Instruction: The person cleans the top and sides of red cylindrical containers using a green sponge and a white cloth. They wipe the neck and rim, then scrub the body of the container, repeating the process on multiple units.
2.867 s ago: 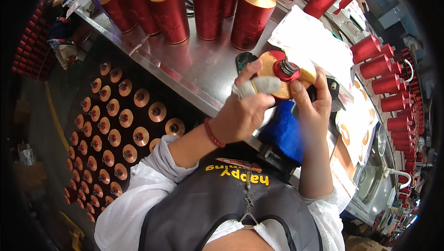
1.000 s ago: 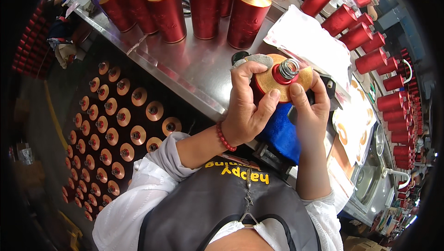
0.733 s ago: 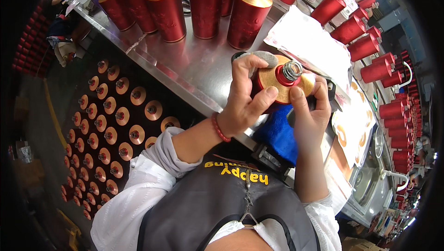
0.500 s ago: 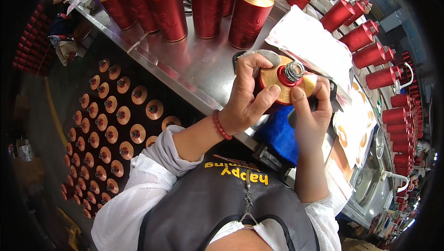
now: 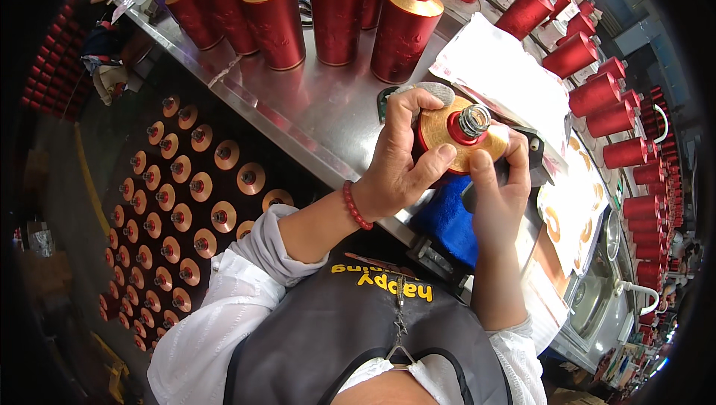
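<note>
Both hands hold a red bottle with a gold shoulder (image 5: 440, 127) and a clear threaded glass neck, above the bench edge. My left hand (image 5: 399, 162) grips its left side, thumb pressed on the gold shoulder. A grey, fabric-like patch (image 5: 436, 92) shows at the left fingertips. On the other side my right hand (image 5: 501, 189) curls its fingers around the shoulder, thumb on the near rim. The lower body of the bottle is hidden by the hands. Below it lies a blue plush cloth (image 5: 450, 222).
Several red bottles (image 5: 335, 21) stand along the metal bench (image 5: 328, 99). White sheets (image 5: 500, 69) and a sheet with gold rings (image 5: 570, 211) lie at right. More bottles (image 5: 626, 155) line the far right, by a sink (image 5: 593, 300). Gold-topped bottles (image 5: 179, 218) fill the lower left.
My right fingers and thumb have shifted slightly on the gold shoulder. The bottle stays in nearly the same place. The row of bottles at the right has moved along.
</note>
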The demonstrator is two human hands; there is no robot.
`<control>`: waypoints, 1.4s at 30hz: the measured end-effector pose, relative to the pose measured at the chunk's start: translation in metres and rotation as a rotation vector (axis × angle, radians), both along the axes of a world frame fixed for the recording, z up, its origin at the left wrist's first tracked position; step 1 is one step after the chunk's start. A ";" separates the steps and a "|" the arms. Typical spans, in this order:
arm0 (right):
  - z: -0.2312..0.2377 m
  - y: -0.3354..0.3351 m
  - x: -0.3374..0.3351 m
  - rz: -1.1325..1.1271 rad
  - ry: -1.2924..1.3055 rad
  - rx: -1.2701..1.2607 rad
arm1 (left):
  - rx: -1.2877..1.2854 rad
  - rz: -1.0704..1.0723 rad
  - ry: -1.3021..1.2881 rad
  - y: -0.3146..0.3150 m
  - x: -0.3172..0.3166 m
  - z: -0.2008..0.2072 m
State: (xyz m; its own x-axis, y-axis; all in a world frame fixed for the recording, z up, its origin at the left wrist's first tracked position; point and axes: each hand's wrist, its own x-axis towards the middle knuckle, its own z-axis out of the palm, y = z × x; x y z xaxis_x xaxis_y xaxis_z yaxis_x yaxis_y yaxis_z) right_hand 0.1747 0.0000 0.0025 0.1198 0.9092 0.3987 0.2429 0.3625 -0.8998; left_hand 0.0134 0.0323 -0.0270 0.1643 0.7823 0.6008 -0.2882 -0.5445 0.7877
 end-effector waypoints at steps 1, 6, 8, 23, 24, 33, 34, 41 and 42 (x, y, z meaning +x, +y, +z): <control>0.000 0.000 0.000 0.003 0.001 -0.012 | 0.005 0.003 0.006 0.000 0.000 0.000; 0.004 0.001 0.003 0.049 0.004 -0.016 | 0.016 0.001 0.019 0.000 -0.001 0.000; 0.007 0.002 0.008 0.089 0.036 -0.060 | 0.017 0.012 0.037 0.001 -0.001 0.001; 0.018 0.006 0.007 0.140 0.143 -0.181 | -0.015 0.117 0.127 -0.005 0.005 0.007; 0.017 0.007 0.008 0.136 0.130 -0.170 | -0.009 0.098 0.148 -0.005 0.002 0.006; 0.025 0.008 0.019 0.182 0.163 -0.188 | -0.114 -0.080 0.013 -0.003 0.003 0.012; 0.026 0.009 0.020 0.185 0.177 -0.205 | -0.154 -0.104 -0.042 -0.003 0.004 0.013; 0.020 0.020 0.017 0.221 0.566 -0.331 | -0.118 -0.124 -0.041 0.002 0.001 0.009; 0.016 0.015 0.016 0.242 0.541 -0.355 | -0.138 -0.184 -0.063 0.005 -0.004 0.011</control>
